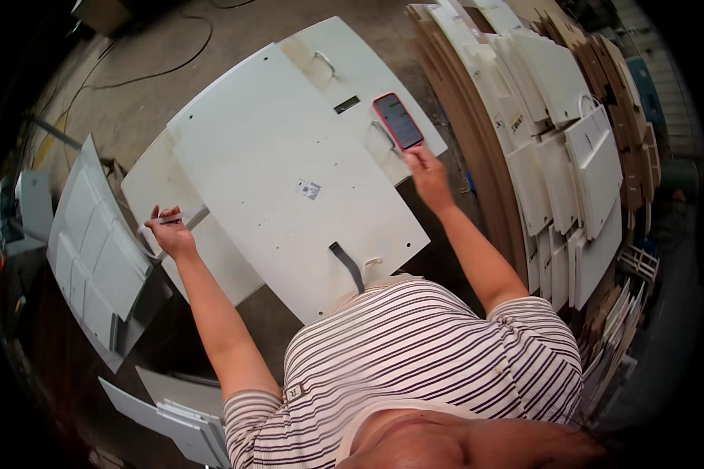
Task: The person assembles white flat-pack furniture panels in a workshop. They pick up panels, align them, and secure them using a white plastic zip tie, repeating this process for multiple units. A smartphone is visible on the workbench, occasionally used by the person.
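My right hand [430, 178] grips the lower end of a smartphone [397, 121] in a red case, its lit screen facing up. Out to the left, my left hand [172, 233] is closed around a thin, pale strip-like thing [169, 219]; its exact kind is unclear. Between my hands lies a large white panel [242, 133] with small holes and a sticker [308, 189] on its face. It rests across other white boards [321, 39], one with metal handles. A dark strap [347, 264] lies on the panel's near end, close to my body.
Tall stacks of white and brown boards [485, 156] stand on the right. More white panels [102, 242] lean at the left, with others [172, 418] at the lower left. A black cable [164, 72] curves over the concrete floor [235, 35] at the far left.
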`<action>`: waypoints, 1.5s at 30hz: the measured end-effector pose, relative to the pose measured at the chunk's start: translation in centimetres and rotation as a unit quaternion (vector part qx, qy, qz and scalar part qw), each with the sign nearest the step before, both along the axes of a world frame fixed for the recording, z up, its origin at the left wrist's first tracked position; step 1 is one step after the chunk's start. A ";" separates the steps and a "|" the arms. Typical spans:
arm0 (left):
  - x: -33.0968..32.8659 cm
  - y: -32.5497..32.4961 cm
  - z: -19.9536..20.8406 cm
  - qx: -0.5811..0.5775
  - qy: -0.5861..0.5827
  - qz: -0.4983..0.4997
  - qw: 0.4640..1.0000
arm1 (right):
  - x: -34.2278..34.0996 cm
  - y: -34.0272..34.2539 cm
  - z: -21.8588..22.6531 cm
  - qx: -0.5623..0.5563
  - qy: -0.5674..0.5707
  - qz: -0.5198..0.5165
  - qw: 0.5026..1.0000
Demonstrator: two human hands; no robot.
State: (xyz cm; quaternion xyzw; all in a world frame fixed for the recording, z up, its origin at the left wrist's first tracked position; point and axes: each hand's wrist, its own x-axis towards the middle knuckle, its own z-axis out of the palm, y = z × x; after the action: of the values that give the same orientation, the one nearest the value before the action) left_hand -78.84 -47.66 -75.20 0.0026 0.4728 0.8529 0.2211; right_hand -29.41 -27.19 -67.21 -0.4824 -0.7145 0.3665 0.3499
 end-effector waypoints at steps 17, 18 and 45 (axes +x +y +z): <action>15.4 -5.6 24.0 -0.261 0.364 -0.133 0.884 | -11.8 9.8 -0.2 0.305 0.024 0.034 0.951; 15.6 -6.0 24.6 -0.232 0.356 -0.085 0.901 | -10.2 11.4 -0.6 0.283 0.009 0.021 0.959; 19.8 -1.9 22.2 -0.418 0.509 -0.076 0.748 | -12.4 17.8 -11.1 0.127 -0.044 0.031 0.990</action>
State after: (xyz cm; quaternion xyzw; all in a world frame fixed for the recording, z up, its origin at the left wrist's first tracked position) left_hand -59.00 -49.54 -52.98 0.3794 0.8230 0.4226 -0.0096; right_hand -41.77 -9.42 -78.33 -0.4275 -0.7845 0.2618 0.3651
